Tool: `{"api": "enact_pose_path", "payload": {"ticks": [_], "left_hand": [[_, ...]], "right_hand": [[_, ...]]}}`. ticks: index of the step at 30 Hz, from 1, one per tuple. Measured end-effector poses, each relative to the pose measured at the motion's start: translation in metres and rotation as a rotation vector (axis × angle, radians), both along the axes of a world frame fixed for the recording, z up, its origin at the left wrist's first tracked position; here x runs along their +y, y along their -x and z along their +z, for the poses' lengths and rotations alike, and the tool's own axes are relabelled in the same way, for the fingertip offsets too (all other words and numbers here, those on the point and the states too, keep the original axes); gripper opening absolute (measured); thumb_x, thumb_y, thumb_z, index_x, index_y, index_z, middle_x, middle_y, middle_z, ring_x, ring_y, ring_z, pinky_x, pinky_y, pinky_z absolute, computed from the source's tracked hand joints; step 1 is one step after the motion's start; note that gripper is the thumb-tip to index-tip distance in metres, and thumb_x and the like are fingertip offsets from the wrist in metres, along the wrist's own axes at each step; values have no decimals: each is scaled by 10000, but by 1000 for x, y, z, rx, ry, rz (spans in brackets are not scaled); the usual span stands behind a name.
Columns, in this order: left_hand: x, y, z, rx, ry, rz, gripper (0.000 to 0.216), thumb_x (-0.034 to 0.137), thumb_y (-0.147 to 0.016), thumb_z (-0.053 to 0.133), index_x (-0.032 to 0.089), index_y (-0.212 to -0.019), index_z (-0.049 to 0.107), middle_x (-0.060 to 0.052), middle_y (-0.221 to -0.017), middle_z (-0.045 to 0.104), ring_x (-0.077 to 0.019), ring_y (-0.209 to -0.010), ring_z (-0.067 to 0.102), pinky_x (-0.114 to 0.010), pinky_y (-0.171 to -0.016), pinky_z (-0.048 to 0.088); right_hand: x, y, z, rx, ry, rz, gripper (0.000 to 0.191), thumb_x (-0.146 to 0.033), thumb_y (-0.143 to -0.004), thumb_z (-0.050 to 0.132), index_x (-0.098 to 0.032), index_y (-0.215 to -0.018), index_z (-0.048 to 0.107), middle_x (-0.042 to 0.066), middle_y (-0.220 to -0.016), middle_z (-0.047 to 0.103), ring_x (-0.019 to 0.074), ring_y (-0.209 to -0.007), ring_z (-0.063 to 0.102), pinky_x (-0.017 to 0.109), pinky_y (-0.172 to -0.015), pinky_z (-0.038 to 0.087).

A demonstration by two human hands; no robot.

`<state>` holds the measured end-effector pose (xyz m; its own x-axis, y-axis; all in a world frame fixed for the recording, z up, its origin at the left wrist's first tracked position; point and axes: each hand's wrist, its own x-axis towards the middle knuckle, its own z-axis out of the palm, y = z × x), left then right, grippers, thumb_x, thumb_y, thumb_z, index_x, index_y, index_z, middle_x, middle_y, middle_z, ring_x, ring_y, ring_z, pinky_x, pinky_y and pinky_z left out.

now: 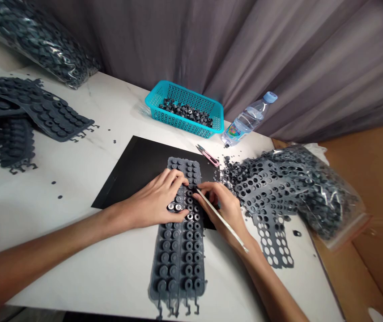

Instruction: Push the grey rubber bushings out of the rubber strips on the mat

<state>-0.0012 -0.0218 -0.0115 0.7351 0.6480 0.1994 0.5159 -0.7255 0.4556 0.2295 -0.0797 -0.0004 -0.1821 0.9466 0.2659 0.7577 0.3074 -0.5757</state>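
A long dark grey moulded rubber sheet with rows of round, ring-topped parts lies lengthwise in front of me, its far half over a black mat. My left hand rests across the sheet, fingers spread and pressing on it around the middle rows. Pinched in my right hand is a thin white stick, held like a pen. Its far tip meets the sheet's right-hand rows, close to my left fingers; a small dark bit shows at that tip. Pink-handled thread snips lie beyond my right hand.
A turquoise basket holds many small dark parts. Beside it leans a water bottle. Punched-out sheets and a plastic bag of parts lie right. More rubber sheets and another filled bag are left.
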Motion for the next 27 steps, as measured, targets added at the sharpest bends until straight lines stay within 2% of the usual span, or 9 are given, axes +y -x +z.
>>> {"api": "enact_pose_path", "payload": {"ticks": [4,12,16,21,27], "left_hand": [[0,0,-1,11,1,4,541,470,-894,629,188,-1319,448,-122,-1311,508,-318,-1265,484,-499,-1075,501],[-1,0,0,1,-17,1,530,466,-899,628,176,-1309,456,-126,-1296,516,-317,-1259,488,-491,-1081,498],[0,1,-2,8,-23,1,542,485,-901,625,175,-1312,455,-128,-1293,518,-320,-1256,488,-488,-1075,497],[0,0,-3,12,-29,11,535,492,-898,618,176,-1298,459,-132,-1292,519,-333,-1259,489,-498,-1063,500],[-2,-1,-3,9,-35,5,528,478,-894,605,177,-1300,451,-139,-1303,515,-340,-1270,489,-508,-1067,497]], "right_hand": [[-1,2,4,-24,7,69,138,-371,-1023,655,-235,-1027,675,30,-936,689,187,-791,573,310,-737,471],[0,7,5,-74,-26,55,159,-379,-1042,616,-228,-1016,661,37,-900,658,198,-797,575,311,-718,461],[1,9,1,-123,-35,58,168,-378,-1054,586,-222,-1067,647,38,-887,642,199,-807,603,304,-717,479],[3,9,-1,-219,-75,103,240,-334,-1084,522,-200,-1261,615,59,-946,653,205,-859,641,309,-749,515],[4,11,0,-364,-106,114,260,-313,-1104,469,-181,-1277,613,99,-1033,682,231,-915,663,337,-764,531]]}}
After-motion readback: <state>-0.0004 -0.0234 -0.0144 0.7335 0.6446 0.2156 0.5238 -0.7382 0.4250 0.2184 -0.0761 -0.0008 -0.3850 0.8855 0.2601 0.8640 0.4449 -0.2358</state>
